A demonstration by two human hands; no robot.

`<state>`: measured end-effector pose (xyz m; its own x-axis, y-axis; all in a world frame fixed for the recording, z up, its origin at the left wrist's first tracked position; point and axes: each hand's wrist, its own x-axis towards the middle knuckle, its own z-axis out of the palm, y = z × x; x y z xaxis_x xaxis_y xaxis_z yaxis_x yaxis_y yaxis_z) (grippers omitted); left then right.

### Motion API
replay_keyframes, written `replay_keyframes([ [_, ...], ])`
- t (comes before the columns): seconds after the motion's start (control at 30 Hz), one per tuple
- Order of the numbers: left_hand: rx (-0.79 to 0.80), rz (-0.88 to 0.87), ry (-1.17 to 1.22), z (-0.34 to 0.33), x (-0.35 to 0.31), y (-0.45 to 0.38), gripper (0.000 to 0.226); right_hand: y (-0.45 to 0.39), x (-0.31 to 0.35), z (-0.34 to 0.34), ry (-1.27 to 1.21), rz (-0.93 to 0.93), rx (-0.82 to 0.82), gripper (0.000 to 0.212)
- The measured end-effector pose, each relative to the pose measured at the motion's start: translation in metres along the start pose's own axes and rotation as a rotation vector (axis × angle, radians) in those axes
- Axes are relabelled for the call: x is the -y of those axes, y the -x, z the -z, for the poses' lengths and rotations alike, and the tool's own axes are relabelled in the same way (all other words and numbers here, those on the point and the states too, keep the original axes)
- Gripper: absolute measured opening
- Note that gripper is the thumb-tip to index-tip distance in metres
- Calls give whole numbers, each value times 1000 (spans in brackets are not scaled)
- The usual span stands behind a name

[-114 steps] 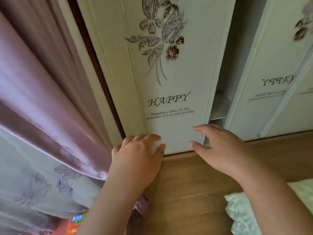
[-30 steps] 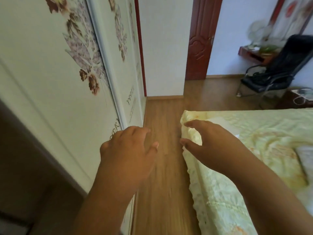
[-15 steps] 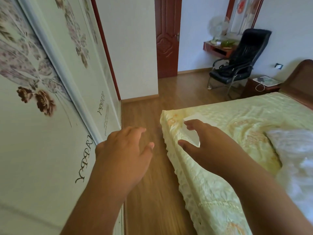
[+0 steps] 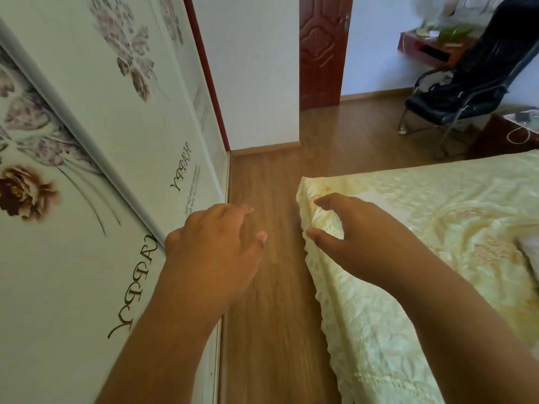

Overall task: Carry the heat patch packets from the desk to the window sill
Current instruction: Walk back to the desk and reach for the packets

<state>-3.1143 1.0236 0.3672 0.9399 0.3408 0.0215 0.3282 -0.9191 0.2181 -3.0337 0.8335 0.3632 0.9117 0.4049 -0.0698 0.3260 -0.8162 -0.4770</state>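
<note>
My left hand and my right hand are held out in front of me, both with loosely curled fingers and nothing in them. The left hangs over the wooden floor beside the wardrobe; the right hangs over the corner of the bed. A dark red desk with small items on it stands far off at the upper right, behind a black chair. No heat patch packets can be made out, and the window sill is out of view.
A white wardrobe with flower prints runs along the left. A bed with a pale yellow cover fills the right. A strip of wooden floor runs between them toward a red-brown door. A nightstand stands by the bed.
The view has swung from the wardrobe and curtain round to the room, and has moved slightly forward along the aisle. Both hands stay empty in front of me.
</note>
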Motion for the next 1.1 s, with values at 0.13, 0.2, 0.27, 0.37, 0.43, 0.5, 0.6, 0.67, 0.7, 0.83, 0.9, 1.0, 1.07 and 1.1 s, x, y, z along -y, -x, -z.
replay_keyframes([
  [0.13, 16, 55, 7, -14, -3, -29, 52, -40, -12, 2, 2, 21, 32, 60],
  [0.2, 33, 69, 1, -18, -2, -44, 51, -58, -17, 0, 5, 25, 57, 59],
  [0.27, 32, 79, 4, -22, 0, -61, 50, -75, -19, -5, 11, 33, 87, 59],
  [0.37, 44, 84, 19, -30, 6, -91, 50, -107, -20, -12, 23, 28, 114, 60],
  [0.43, 71, 70, 31, -38, 14, -115, 50, -131, -19, -17, 35, 15, 121, 59],
  [0.5, 94, 53, 38, -44, 23, -141, 49, -156, -16, -23, 47, 4, 118, 59],
  [0.6, 96, 26, 54, -50, 40, -188, 49, -196, -7, -29, 66, -15, 122, 58],
  [0.67, 104, 1, 74, -49, 50, -223, 48, -227, 2, -29, 88, -38, 123, 57],
  [0.7, 105, -15, 82, -47, 55, -240, 47, -243, 9, -28, 98, -47, 118, 56],
  [0.83, 81, -78, 101, -34, 73, -309, 46, -307, 34, -23, 94, -66, 74, 55],
  [0.9, 79, -96, 97, -30, 80, -343, 46, -335, 42, -24, 77, -77, 35, 54],
  [1.0, 83, -106, 91, -26, 86, -387, 46, -371, 44, -25, 77, -80, 19, 54],
  [1.07, 91, -106, 93, -25, 86, -409, 46, -392, 40, -23, 74, -98, 23, 55],
  [1.1, 94, -107, 92, -26, 86, -420, 45, -404, 38, -22, 70, -105, 17, 56],
])
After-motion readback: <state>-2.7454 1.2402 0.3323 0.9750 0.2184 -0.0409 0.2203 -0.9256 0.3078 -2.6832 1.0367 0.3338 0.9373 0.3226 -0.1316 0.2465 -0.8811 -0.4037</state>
